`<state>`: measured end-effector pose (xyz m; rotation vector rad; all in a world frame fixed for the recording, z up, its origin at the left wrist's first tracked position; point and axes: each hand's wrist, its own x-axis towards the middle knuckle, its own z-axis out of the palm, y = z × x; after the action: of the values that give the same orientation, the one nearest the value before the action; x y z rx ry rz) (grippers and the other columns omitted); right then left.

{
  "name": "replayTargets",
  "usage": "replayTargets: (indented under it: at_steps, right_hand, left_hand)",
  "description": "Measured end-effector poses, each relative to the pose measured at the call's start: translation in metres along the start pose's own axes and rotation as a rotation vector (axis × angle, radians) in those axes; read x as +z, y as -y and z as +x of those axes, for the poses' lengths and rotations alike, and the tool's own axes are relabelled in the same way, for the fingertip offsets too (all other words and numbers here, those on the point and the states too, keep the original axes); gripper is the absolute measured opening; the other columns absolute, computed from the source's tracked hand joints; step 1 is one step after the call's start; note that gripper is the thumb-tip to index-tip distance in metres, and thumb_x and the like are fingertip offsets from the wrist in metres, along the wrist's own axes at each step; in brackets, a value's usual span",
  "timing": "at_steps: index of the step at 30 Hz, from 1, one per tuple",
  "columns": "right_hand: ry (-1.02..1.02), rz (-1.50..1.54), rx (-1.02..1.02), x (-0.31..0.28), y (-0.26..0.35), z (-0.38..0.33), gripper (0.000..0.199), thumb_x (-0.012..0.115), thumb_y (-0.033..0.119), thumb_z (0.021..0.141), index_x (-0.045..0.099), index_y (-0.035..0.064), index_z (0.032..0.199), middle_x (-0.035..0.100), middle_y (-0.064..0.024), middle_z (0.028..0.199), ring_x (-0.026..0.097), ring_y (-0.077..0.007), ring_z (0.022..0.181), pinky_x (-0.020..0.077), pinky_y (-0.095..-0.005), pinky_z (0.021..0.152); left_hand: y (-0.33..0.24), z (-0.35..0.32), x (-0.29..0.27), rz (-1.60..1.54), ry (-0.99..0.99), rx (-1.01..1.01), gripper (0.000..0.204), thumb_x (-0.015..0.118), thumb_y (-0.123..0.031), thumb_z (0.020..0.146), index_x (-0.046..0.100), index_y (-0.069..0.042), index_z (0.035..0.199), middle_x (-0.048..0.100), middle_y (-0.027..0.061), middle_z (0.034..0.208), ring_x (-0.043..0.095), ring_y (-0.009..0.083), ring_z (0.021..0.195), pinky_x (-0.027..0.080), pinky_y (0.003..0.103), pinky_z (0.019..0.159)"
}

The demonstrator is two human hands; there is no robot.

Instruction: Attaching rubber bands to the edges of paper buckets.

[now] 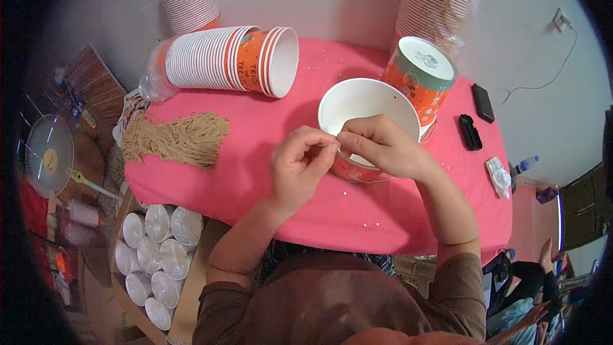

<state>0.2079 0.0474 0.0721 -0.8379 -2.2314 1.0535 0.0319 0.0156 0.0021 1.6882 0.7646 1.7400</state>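
A white-lined paper bucket (348, 99) with an orange printed outside stands in front of me on the pink-covered table. Above its near rim, my left hand (301, 165) and my right hand (386, 148) meet fingertip to fingertip. Both are closed in a pinch on a thin tan cord (330, 144). Part of the cord is hidden by the fingers. Near the bucket's base more thin cord shows below my right hand. A bundle of tan cords (179, 137) lies on the left of the table.
A row of nested orange-and-white buckets (211, 59) lies behind the cord bundle. An upturned bucket (418, 80), black case (469, 132), black phone-like object (483, 103) and crumpled white tissue (499, 177) sit at right. An open carton (191, 281) of white buckets stands lower left.
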Motion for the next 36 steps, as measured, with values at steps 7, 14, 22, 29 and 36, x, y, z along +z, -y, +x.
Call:
replayTargets:
  at_steps: [7, 14, 22, 29, 36]
  right_hand:
    - [-0.365, -0.289, -0.378, 0.014, 0.003, -0.007, 0.019, 0.07, 0.011, 0.085, 0.056, -0.0002, 0.091, 0.058, -0.0057, 0.079, 0.057, -0.0186, 0.073, 0.0459, -0.0285, 0.068]
    - [-0.311, -0.29, -0.352, 0.022, 0.003, -0.009, 0.02, 0.07, -0.002, 0.077, 0.058, 0.0008, 0.092, 0.063, -0.0101, 0.083, 0.064, -0.0247, 0.076, 0.0502, -0.0328, 0.068]
    - [-0.324, -0.186, -0.301, 0.021, 0.005, -0.013, 0.013, 0.069, -0.004, 0.077, 0.063, -0.0001, 0.088, 0.064, -0.0096, 0.08, 0.065, -0.0215, 0.075, 0.0503, -0.0312, 0.067]
    - [-0.33, -0.239, -0.36, 0.021, 0.003, -0.012, 0.015, 0.069, -0.003, 0.077, 0.065, -0.0002, 0.091, 0.066, -0.0112, 0.081, 0.066, -0.0239, 0.074, 0.0509, -0.0332, 0.067]
    - [-0.393, -0.463, -0.462, 0.018, 0.001, -0.012, 0.02, 0.069, 0.003, 0.071, 0.06, 0.0009, 0.089, 0.062, -0.0142, 0.079, 0.063, -0.033, 0.071, 0.0504, -0.0421, 0.061]
  left_hand:
    - [0.006, 0.002, -0.008, -0.438, -0.015, -0.473, 0.004, 0.058, -0.004, 0.092, 0.058, -0.003, 0.096, 0.058, -0.0019, 0.078, 0.048, 0.0006, 0.063, 0.037, 0.017, 0.053]
    - [-0.001, 0.003, -0.01, -0.515, 0.054, -0.556, 0.004, 0.056, -0.007, 0.093, 0.057, -0.005, 0.095, 0.05, -0.0057, 0.071, 0.038, 0.0002, 0.054, 0.029, 0.018, 0.047]
    - [0.004, -0.001, -0.015, -0.987, 0.149, -0.716, 0.007, 0.06, -0.01, 0.093, 0.063, -0.004, 0.094, 0.048, -0.0054, 0.069, 0.036, 0.002, 0.051, 0.029, 0.018, 0.046]
    - [0.005, -0.007, -0.012, -0.858, 0.067, -0.658, 0.007, 0.062, -0.007, 0.092, 0.063, -0.003, 0.097, 0.053, -0.0032, 0.073, 0.04, 0.0025, 0.054, 0.032, 0.018, 0.048]
    - [0.002, -0.005, -0.012, -0.717, 0.102, -0.619, 0.008, 0.062, -0.009, 0.093, 0.061, -0.003, 0.098, 0.051, -0.0048, 0.074, 0.038, 0.0009, 0.056, 0.03, 0.018, 0.048]
